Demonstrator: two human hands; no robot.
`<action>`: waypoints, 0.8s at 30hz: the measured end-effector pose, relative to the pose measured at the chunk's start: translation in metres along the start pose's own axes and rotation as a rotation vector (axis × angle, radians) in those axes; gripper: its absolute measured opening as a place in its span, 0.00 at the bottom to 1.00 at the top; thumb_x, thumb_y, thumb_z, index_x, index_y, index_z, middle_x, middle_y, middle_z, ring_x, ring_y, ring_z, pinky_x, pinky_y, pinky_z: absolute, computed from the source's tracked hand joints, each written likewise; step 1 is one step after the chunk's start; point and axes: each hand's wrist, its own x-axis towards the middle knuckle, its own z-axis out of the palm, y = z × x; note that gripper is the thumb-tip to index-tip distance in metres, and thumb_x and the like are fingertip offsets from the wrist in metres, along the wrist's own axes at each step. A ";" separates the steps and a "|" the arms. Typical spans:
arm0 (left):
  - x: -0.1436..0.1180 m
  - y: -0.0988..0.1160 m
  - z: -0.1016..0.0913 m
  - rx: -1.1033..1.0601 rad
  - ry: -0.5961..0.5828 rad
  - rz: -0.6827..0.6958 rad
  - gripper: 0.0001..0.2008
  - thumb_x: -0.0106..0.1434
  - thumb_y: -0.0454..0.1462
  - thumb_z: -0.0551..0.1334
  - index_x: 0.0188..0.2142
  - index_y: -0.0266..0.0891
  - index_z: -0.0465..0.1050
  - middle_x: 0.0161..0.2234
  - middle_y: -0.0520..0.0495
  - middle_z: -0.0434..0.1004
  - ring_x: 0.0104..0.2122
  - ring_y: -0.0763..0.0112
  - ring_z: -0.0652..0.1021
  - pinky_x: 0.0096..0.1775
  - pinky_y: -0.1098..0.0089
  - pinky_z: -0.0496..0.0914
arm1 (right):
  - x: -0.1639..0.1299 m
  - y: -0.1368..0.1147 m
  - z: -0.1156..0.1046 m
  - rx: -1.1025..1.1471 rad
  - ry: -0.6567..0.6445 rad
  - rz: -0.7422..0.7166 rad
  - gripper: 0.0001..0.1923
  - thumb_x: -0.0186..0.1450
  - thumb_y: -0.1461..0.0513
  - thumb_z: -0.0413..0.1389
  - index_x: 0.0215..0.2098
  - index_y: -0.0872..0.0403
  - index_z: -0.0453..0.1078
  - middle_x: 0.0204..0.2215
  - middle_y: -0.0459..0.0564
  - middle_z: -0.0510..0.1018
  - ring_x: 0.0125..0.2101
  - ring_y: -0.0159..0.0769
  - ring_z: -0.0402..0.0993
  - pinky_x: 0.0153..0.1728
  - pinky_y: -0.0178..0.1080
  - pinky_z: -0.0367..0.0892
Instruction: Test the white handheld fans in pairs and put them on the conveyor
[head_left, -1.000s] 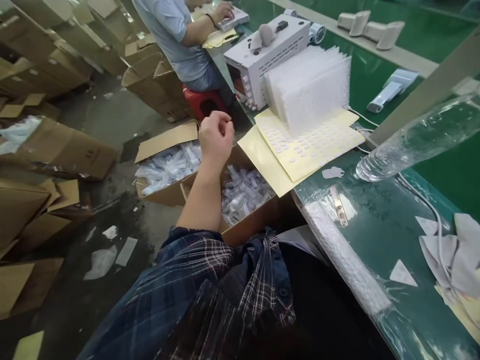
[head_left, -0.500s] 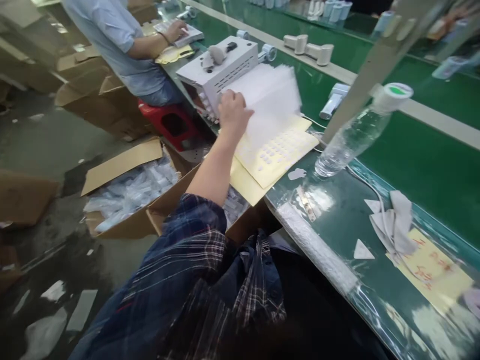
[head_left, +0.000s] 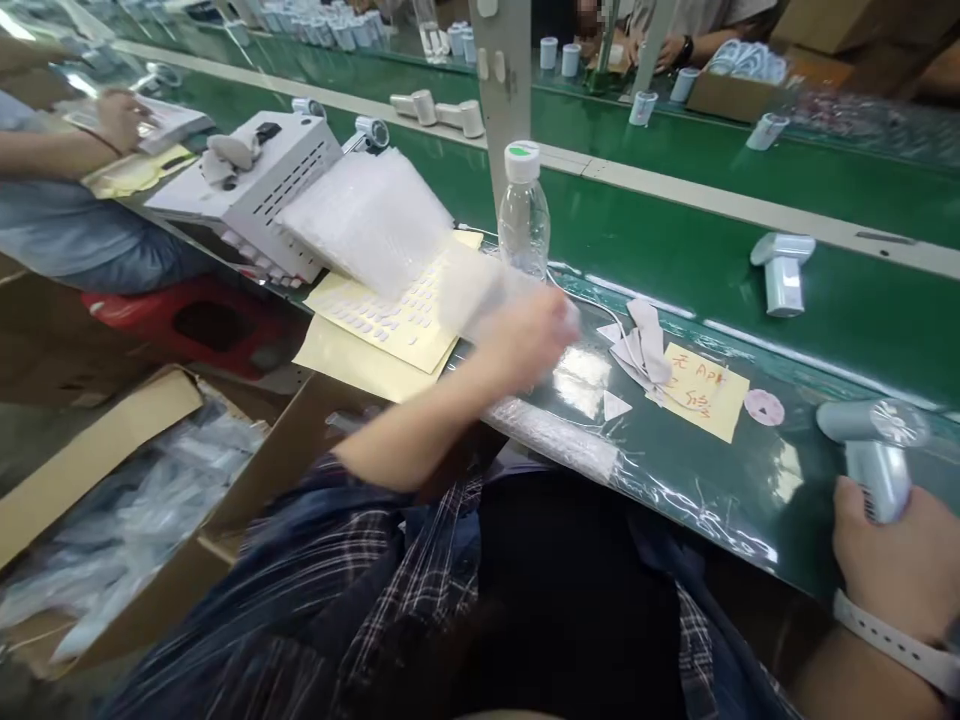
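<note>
Translucent foam bag (head_left: 480,290) pinched in left hand (head_left: 529,335), now carried off the stack (head_left: 367,215).
Right hand (head_left: 900,560) (wrist-banded) grips handheld fan (head_left: 874,450) over tabletop (head_left: 675,470).

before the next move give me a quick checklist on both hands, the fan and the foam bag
1. Right hand has the handheld fan by its handle: ok, fingers wrapped round the handle, fan head over the green bench.
2. Left hand has a grip on a foam bag: cannot tell, hand and bag are motion-blurred.
3. Water bottle upright and capped: ok, but it stands close behind the left hand.
4. Foam bag stack steady: ok, leaning on the white metal box.
5. Sticker sheet flat on the bench: ok.
6. Loose paper scraps and cable near the left hand: not ok, clutter in its path.
</note>
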 end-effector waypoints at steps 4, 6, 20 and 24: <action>-0.015 0.068 0.086 -0.064 -0.398 0.334 0.07 0.71 0.34 0.64 0.45 0.36 0.81 0.45 0.41 0.80 0.46 0.63 0.79 0.51 0.64 0.75 | -0.036 -0.023 -0.011 0.071 -0.090 -0.074 0.26 0.73 0.46 0.46 0.45 0.57 0.76 0.33 0.63 0.76 0.30 0.53 0.69 0.27 0.48 0.57; -0.020 0.068 0.093 -0.045 -0.468 0.409 0.11 0.73 0.36 0.62 0.48 0.35 0.83 0.47 0.36 0.78 0.49 0.57 0.78 0.54 0.60 0.73 | -0.056 -0.030 -0.013 0.172 -0.041 -0.155 0.24 0.71 0.47 0.48 0.45 0.57 0.75 0.35 0.64 0.76 0.34 0.54 0.70 0.31 0.48 0.59; -0.010 0.046 0.100 -1.040 -0.602 -0.143 0.10 0.59 0.33 0.73 0.41 0.38 0.82 0.28 0.52 0.74 0.31 0.70 0.72 0.38 0.70 0.66 | -0.118 -0.109 -0.037 0.871 -0.219 -0.260 0.37 0.70 0.36 0.50 0.60 0.55 0.69 0.39 0.57 0.84 0.34 0.49 0.80 0.38 0.46 0.72; -0.011 0.049 0.100 -1.200 -0.574 -0.249 0.09 0.60 0.34 0.72 0.41 0.36 0.79 0.34 0.47 0.79 0.35 0.69 0.77 0.41 0.69 0.71 | -0.114 -0.134 -0.027 0.786 -0.247 -0.390 0.36 0.71 0.38 0.47 0.60 0.56 0.71 0.46 0.61 0.85 0.39 0.52 0.84 0.39 0.46 0.74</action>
